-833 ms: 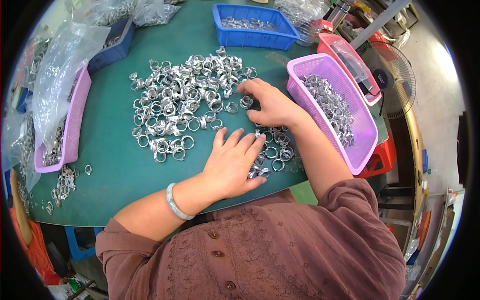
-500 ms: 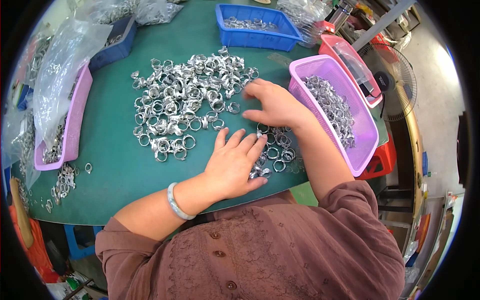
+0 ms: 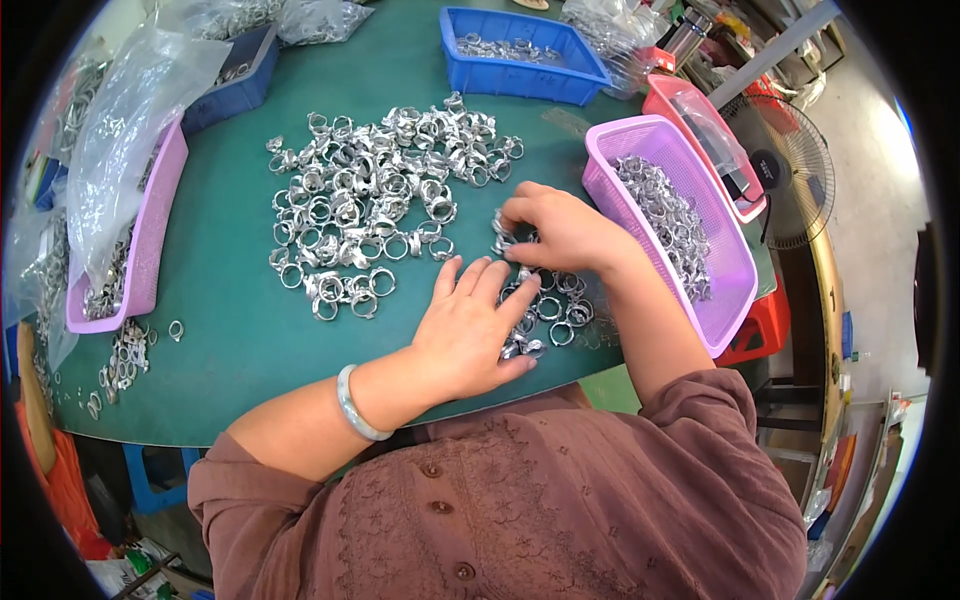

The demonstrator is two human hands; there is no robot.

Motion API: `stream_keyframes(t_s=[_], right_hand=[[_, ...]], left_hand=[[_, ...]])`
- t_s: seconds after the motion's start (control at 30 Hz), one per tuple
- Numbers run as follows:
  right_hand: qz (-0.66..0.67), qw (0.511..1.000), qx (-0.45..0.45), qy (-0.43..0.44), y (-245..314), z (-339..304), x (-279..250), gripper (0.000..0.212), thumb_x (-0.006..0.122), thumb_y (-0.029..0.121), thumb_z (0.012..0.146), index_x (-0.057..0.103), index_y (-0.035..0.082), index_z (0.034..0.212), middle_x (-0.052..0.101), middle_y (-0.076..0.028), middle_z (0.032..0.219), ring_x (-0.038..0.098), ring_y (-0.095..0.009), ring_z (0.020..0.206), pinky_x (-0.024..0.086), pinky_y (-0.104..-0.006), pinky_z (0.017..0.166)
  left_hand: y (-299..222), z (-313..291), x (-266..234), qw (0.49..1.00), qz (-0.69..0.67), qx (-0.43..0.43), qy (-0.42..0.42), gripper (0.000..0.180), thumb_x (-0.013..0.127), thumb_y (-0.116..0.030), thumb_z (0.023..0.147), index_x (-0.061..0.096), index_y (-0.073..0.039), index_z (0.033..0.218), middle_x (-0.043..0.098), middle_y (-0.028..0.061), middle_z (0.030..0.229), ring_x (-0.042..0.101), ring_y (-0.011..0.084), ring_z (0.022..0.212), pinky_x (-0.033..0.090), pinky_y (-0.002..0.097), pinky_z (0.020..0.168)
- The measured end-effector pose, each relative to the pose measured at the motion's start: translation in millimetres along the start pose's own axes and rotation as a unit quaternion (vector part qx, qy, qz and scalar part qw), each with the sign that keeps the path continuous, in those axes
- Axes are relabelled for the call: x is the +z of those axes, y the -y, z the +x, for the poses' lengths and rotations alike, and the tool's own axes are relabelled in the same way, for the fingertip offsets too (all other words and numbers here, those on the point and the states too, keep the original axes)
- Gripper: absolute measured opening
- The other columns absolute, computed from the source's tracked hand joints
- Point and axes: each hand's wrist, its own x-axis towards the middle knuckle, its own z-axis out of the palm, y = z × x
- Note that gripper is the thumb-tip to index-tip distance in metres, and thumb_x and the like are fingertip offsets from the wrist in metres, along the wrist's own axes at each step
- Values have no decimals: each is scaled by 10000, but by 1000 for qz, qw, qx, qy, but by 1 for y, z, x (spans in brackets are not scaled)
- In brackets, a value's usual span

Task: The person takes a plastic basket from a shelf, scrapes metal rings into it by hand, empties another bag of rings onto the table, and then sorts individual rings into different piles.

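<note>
A broad pile of silvery metal rings (image 3: 370,195) covers the middle of the green table. A smaller cluster of the same rings (image 3: 560,305) lies nearer me, to the right. My left hand (image 3: 465,325) rests palm down beside that cluster, fingers stretched out and apart, the index finger at its left edge; a pale bangle circles the wrist. Just beyond it, my right hand (image 3: 560,232) is curled with fingers and thumb closed round a few rings (image 3: 502,236) at its fingertips. How many it grips is partly hidden.
A purple basket (image 3: 735,255) of rings stands right, beside a pink one (image 3: 745,205) and a fan (image 3: 790,165). Blue trays (image 3: 525,82) (image 3: 235,95) sit at the back. At left are a plastic-covered purple basket (image 3: 155,240) and loose rings (image 3: 125,360).
My right hand has come nearer me from the big pile's right edge and closed on rings. A ring at that edge has moved toward the small cluster. My left hand stays put.
</note>
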Motion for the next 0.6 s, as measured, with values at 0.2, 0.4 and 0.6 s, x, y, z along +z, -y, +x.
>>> stream_keyframes(t_s=[0.2,0.4,0.6], right_hand=[[25,997,28,67,1,3,-30,278,725,232,712,671,40,906,574,-132,930,565,-302,913,448,-365,778],[-68,989,15,-129,-8,32,8,272,640,80,767,645,78,1039,576,-137,988,556,-327,974,453,-390,872],[-107,986,29,-126,-4,25,20,299,593,23,770,648,89,1056,570,-102,1041,537,-305,1011,448,-381,889]], left_hand=[[-1,1,-1,1000,-17,-8,-25,724,749,-403,654,480,-93,1249,356,242,1311,332,409,1248,227,572,1033],[1,1,0,1000,-1,-1,-9,655,743,-413,660,506,-72,1166,342,251,1357,303,420,1282,214,573,1041],[1,0,0,1000,-8,-4,4,646,734,-421,675,509,-69,1169,350,232,1367,298,407,1297,199,563,1058]])
